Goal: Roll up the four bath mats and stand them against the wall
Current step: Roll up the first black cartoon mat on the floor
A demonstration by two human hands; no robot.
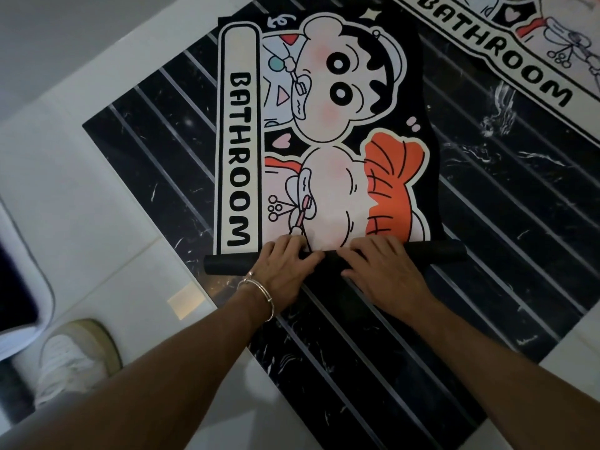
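Observation:
A black bath mat (324, 125) with a cartoon print and the word BATHROOM lies flat on the striped black floor. Its near edge is curled into a thin black roll (227, 264) running left to right. My left hand (282, 271) and my right hand (380, 267) lie side by side on the middle of that roll, fingers curled over it and pressing down. A second mat (506, 43) with the same lettering lies flat at the top right, partly out of view.
White tiles (97, 190) border the black marble floor panel (519, 206) on the left and near side. A shoe (74, 355) stands on the tiles at lower left. A dark object with a white rim (26, 287) sits at the left edge.

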